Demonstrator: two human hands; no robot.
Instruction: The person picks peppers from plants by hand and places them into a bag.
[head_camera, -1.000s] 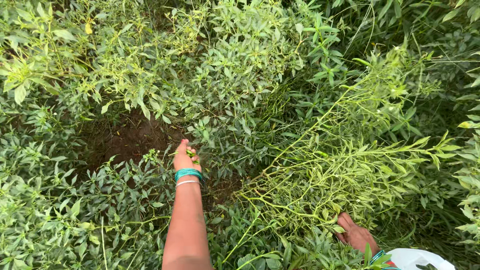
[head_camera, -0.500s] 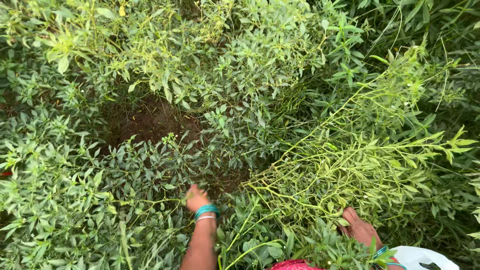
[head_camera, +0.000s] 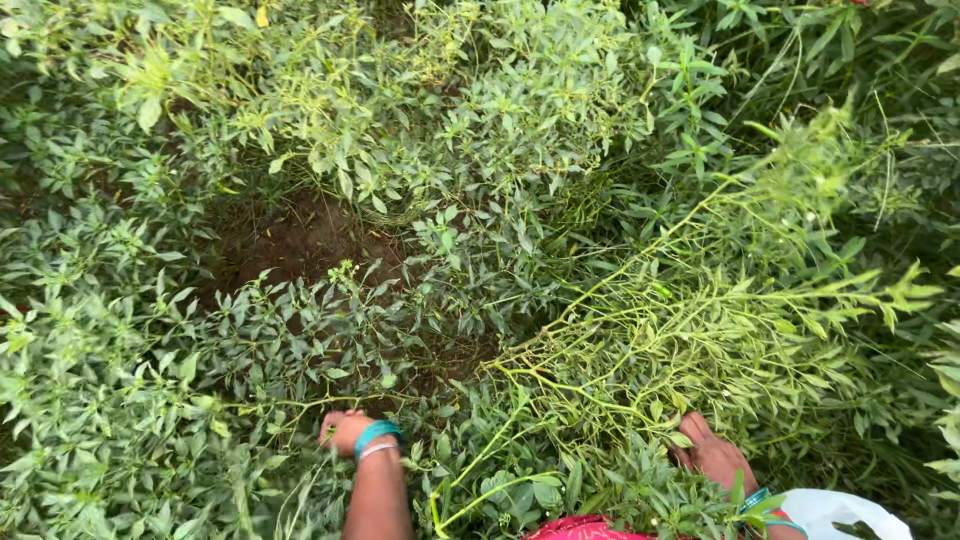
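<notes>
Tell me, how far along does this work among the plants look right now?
Done: nothing picked shows; only a white bag at the bottom right edge, its contents hidden. In hand: the left hand, teal bangle on the wrist, is in the low leaves, while the right hand presses into a bent-over leafy branch. Left: dense green plants fill the view around a bare soil patch.

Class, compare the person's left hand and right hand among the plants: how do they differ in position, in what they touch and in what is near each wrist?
The left hand sits left of centre, curled among dark green leaves; the right hand sits lower right, pressed flat into a bent, yellow-green stalk bundle. A white bag lies by the right wrist; none by the left. Both wrists wear teal bangles.
</notes>
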